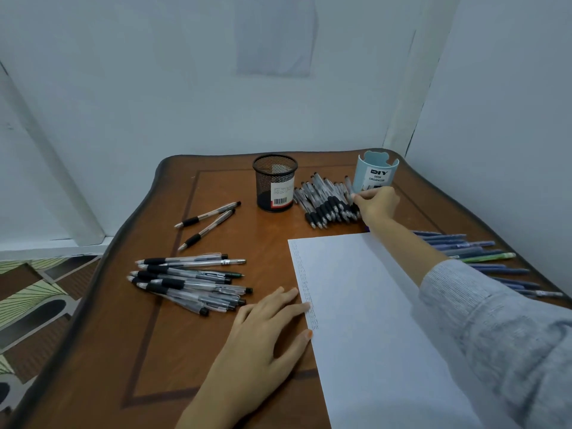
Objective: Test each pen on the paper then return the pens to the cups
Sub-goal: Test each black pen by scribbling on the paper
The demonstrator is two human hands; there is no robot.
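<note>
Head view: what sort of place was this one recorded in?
Likely a corner of a home room, not an office: a small ornate wooden table stands close to plain white walls, with patterned floor covering at left.

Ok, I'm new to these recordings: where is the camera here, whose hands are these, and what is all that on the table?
There is no machine here. One camera worn on a person's head looks down at their own two hands. The left hand lies flat, fingertips on the edge of the paper. The right hand reaches out and pinches a pen at the edge of the pile between the black mesh cup and the blue cup. More pens lie on the wooden table: a pair, a clear bunch on the left, and blue ones on the right.
</note>
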